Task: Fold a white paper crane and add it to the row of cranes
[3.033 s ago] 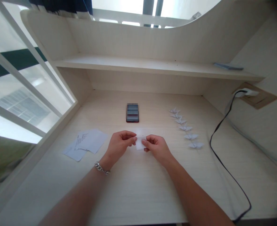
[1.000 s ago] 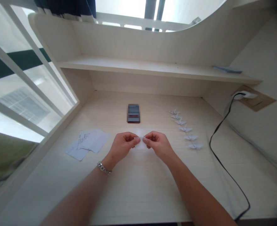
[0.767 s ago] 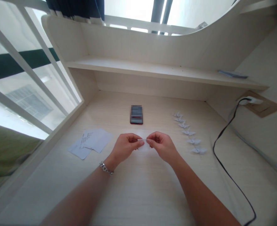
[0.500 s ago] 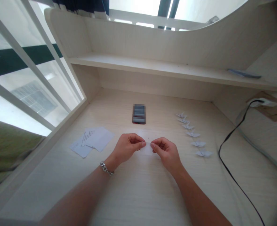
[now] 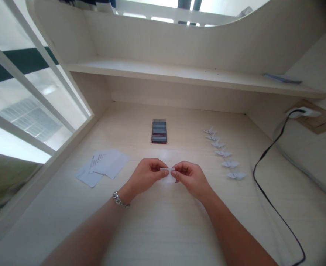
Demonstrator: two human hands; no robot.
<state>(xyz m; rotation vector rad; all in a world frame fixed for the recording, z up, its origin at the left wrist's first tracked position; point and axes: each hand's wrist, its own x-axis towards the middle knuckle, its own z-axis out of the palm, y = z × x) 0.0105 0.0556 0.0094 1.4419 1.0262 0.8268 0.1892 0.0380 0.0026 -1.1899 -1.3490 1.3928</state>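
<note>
A small piece of white paper (image 5: 167, 178) is pinched between my two hands over the middle of the desk. My left hand (image 5: 148, 173), with a chain bracelet at the wrist, grips its left side between thumb and fingers. On the right side, my right hand (image 5: 191, 178) holds it the same way, thumb in front. The two thumbs are close together along the paper's upper edge. My fingers cover part of the sheet, so its folds are hard to make out. To the right lies a row of several folded paper cranes (image 5: 223, 153).
Loose paper sheets (image 5: 111, 162), one with writing, overlap on the left. A dark, pixelated rectangular object (image 5: 159, 131) lies beyond my hands. A black cable (image 5: 265, 192) runs from a wall socket (image 5: 315, 115) down the right side. A shelf (image 5: 179, 75) spans the back.
My hands have come closer together, the thumbs now nearly meeting on the paper's upper edge. The whole view has shifted slightly, with the desk things appearing further left.
</note>
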